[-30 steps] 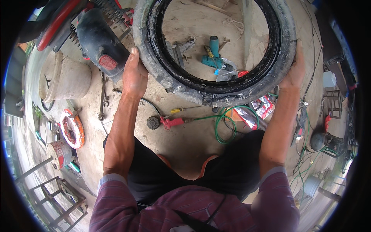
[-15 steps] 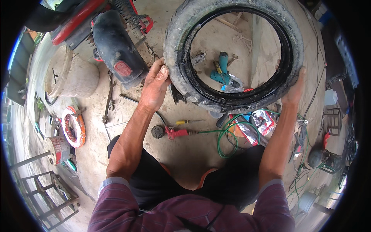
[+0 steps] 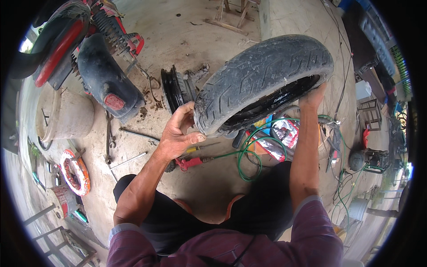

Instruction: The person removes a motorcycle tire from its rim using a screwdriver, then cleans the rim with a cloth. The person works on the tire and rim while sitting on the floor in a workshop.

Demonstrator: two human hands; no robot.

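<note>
A worn, dusty black tire (image 3: pixel 267 71) is held up before me, tilted so its tread faces up and its dark inner side shows below. My left hand (image 3: pixel 181 135) grips its left end, thumb on the near edge and fingers bent behind. At the right end my right hand (image 3: pixel 314 99) is closed on the lower edge, its fingers mostly hidden by the rubber. Just beyond my left hand, a black wheel rim (image 3: pixel 170 91) stands on the floor. Below the tire lie a red air tool (image 3: pixel 190 163) and a yellow-handled screwdriver (image 3: pixel 194 149).
A green hose (image 3: pixel 243 165) coils between my knees and shiny packets (image 3: pixel 272 147). To the left are a motorcycle's black rear fender (image 3: pixel 106 80), a whitish bucket (image 3: pixel 73 111), a wrench (image 3: pixel 108 138), and an orange-white ring (image 3: pixel 74 172). A wooden stand (image 3: pixel 231 20) is at the far side.
The tire has tipped from showing its open ring to showing its tread, and has come lower. Both hands moved with it, still holding on. The wheel rim now shows more fully.
</note>
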